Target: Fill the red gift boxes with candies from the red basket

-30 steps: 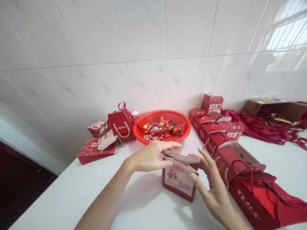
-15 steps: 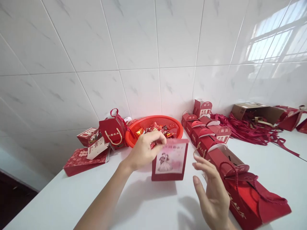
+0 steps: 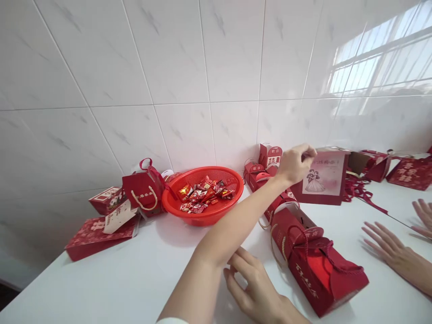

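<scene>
My left hand (image 3: pixel 297 164) reaches across to the right, closed at the top edge of a red wedding gift box (image 3: pixel 324 177). The box's pale front panel shows a printed bride and groom. It hangs upright behind the row of red gift boxes (image 3: pixel 315 267). Under my left forearm is my right hand (image 3: pixel 251 285), its fingers loosely bent and apart with nothing in them; the fingertips are close to the forearm and partly hidden. A red plastic basket (image 3: pixel 202 218) holding wrapped candies (image 3: pixel 202 193) stands to the left of my forearm.
Another person's hands (image 3: pixel 388 245) rest over the table at the right. More red boxes and a bag with rope handles (image 3: pixel 145 193) sit at the left. Dark red ribbons (image 3: pixel 359 189) and further boxes (image 3: pixel 410 173) lie at the back right, along the tiled wall.
My left hand has carried the gift box from in front of the basket to the right, beyond the row. My right hand has shifted left, below my left forearm. Another person's hands have come into view.
</scene>
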A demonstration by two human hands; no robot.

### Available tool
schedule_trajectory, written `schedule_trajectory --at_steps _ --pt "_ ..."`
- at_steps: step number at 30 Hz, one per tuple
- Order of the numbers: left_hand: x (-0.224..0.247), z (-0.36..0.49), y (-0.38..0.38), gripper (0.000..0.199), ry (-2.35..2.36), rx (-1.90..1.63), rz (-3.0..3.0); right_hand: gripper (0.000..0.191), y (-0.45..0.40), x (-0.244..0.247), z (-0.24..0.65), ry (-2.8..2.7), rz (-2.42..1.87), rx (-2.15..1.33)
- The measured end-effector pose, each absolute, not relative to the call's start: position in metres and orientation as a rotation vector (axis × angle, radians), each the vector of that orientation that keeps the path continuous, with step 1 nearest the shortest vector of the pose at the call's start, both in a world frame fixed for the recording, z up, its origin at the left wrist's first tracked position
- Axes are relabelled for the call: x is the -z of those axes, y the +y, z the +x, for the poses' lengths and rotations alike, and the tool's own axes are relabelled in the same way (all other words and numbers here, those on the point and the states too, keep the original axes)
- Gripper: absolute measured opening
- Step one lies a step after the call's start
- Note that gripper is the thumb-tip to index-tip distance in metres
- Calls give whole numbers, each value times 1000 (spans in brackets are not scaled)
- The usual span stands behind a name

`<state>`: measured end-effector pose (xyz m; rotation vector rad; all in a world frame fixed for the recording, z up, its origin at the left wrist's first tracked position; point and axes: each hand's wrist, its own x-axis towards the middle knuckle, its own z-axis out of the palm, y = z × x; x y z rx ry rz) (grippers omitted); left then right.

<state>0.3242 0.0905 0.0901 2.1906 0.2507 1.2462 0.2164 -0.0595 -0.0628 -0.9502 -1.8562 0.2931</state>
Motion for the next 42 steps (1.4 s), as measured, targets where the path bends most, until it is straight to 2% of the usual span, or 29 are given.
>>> schedule_trajectory --at_steps 7,15,20,26,31,35,42 --pt "-50 344 101 24 269 -772 2355 18 -57 78 218 -1913 -1011 -335" --pt "-45 349 103 26 255 -875 2238 17 -59 78 212 -2051 -1000 -392" --pt "-35 344 104 31 299 -436 2405 18 -57 79 214 -2095 -1043 -377" --pt "-27 333 112 27 386 -367 2490 16 -59 81 213 -2136 -1052 -343" --pt "-52 294 116 22 254 -460 2625 22 -62 77 218 -2158 -1048 -338" --pt "-79 208 116 18 265 -645 2652 25 -64 75 221 -2179 -1039 -332" --pt "-91 8 134 14 922 -1276 2371 26 -67 77 221 -2184 -1051 -252"
